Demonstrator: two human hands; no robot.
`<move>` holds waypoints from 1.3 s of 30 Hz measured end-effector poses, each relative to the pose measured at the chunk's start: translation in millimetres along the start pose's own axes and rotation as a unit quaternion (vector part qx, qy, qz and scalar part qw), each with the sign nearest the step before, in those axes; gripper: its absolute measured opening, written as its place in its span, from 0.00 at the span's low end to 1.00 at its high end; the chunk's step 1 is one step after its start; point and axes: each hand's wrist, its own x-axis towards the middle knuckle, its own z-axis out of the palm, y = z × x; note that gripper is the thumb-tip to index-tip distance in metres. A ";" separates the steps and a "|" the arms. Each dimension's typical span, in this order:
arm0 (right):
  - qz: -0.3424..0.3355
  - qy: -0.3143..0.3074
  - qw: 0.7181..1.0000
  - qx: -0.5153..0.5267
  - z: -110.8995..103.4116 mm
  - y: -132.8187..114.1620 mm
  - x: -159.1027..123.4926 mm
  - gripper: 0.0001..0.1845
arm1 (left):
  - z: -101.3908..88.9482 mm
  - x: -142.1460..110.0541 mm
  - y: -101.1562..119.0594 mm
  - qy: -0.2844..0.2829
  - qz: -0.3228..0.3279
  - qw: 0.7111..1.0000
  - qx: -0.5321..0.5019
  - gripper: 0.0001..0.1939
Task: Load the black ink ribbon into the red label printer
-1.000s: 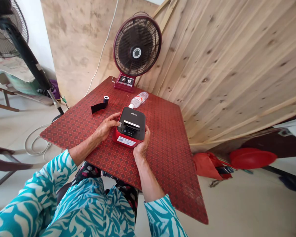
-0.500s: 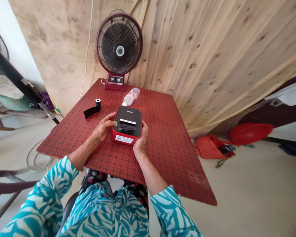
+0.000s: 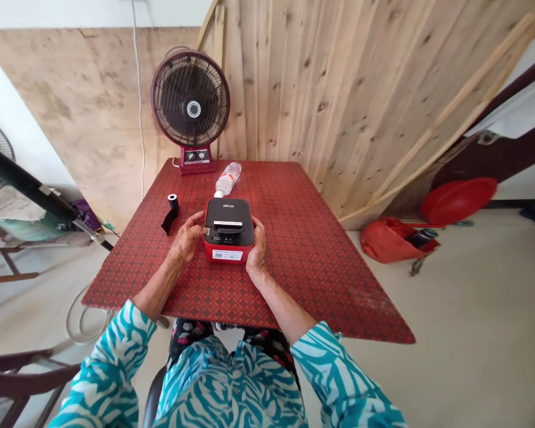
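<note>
A small red and black label printer point(image 3: 229, 213) sits on the red patterned table, its lid closed. A white sticker is on its front, and a slot crosses its top. My left hand point(image 3: 188, 239) grips the printer's left side, with the thumb near the grey button at the lid's edge. Wrapped round the opposite side is my right hand point(image 3: 257, 249), its fingers partly hidden behind the casing. Just behind the printer lies a clear plastic bottle point(image 3: 229, 179) with a white cap. To the left stands a roll of black paper point(image 3: 173, 208), its loose end trailing toward me.
A maroon table fan point(image 3: 190, 101) stands at the table's back left, against the wooden wall point(image 3: 312, 83). On the floor to the right are an orange bag point(image 3: 386, 241) and a red basin point(image 3: 459, 202). A dark chair point(image 3: 22, 380) is at the lower left.
The camera view has turned and tilted, so the whole scene sits differently in the picture. Both hands keep their hold on the printer's sides.
</note>
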 end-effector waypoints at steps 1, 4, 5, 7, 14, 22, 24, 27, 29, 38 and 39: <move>0.001 0.002 1.000 0.002 0.6 0.3 0.4 0.27 | -0.4 0.2 0.0 -0.004 0.001 1.000 0.008 0.28; 0.000 0.003 1.000 0.011 1.8 2.4 2.0 0.29 | -2.4 2.3 -0.9 -0.016 0.000 0.999 0.036 0.29; -0.001 0.001 1.000 0.011 1.9 3.4 2.7 0.29 | -3.2 3.3 -1.4 -0.017 0.002 0.999 0.042 0.29; -0.002 -0.004 1.000 0.006 1.5 5.3 3.7 0.30 | -4.9 5.1 -2.0 -0.017 0.008 0.999 0.049 0.30; -0.028 -0.023 0.999 -0.015 1.1 4.3 4.8 0.31 | -8.3 6.6 1.2 -0.032 0.004 0.996 0.088 0.32; -0.020 -0.019 0.999 -0.022 4.0 0.2 5.3 0.32 | -6.4 5.7 4.2 -0.050 0.013 0.993 0.106 0.31; -0.017 -0.022 0.999 -0.020 3.9 -0.6 5.3 0.31 | -8.1 4.8 7.2 -0.051 0.020 0.990 0.129 0.31; -0.015 -0.029 0.999 -0.019 3.5 -2.3 5.3 0.31 | -6.2 3.9 20.3 -0.027 0.085 0.978 0.187 0.30; -0.016 -0.033 0.999 -0.019 3.6 -3.9 5.2 0.30 | 1.6 5.9 33.9 -0.025 0.153 0.956 0.251 0.25; 0.001 -0.028 1.000 0.007 8.4 -11.1 5.4 0.24 | 59.9 54.7 58.9 -0.194 0.107 0.800 0.558 0.10; 0.000 -0.029 1.000 0.011 8.9 -11.6 5.6 0.24 | 62.5 58.8 57.5 -0.192 0.103 0.792 0.570 0.11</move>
